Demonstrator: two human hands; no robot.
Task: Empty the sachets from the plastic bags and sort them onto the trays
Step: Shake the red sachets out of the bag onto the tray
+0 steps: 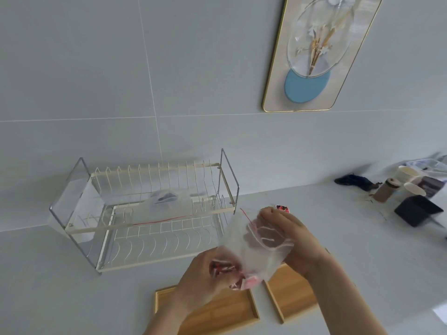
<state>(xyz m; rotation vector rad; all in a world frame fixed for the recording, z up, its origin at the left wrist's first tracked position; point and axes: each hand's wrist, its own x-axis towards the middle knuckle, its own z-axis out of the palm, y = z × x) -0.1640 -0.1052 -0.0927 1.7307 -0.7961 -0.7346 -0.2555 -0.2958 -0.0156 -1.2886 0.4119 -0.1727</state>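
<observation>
I hold a clear zip plastic bag [260,247] with a red seal line above two wooden trays. My right hand [290,235] grips the bag's upper end. My left hand [205,274] closes around its lower end, where several red and pink sachets [227,272] are bunched. A pink sachet [250,282] pokes out at the bottom. One red sachet [282,208] lies on the counter just behind my right hand. The left wooden tray [232,310] and the right wooden tray [290,298] lie side by side beneath my hands. A second clear bag [167,201] rests in the dish rack.
A white wire dish rack [145,213] stands at the back left against the tiled wall. At the far right sit paper cups [408,180], a brown bottle [384,191], a black box [418,210] and a dark cloth [353,181].
</observation>
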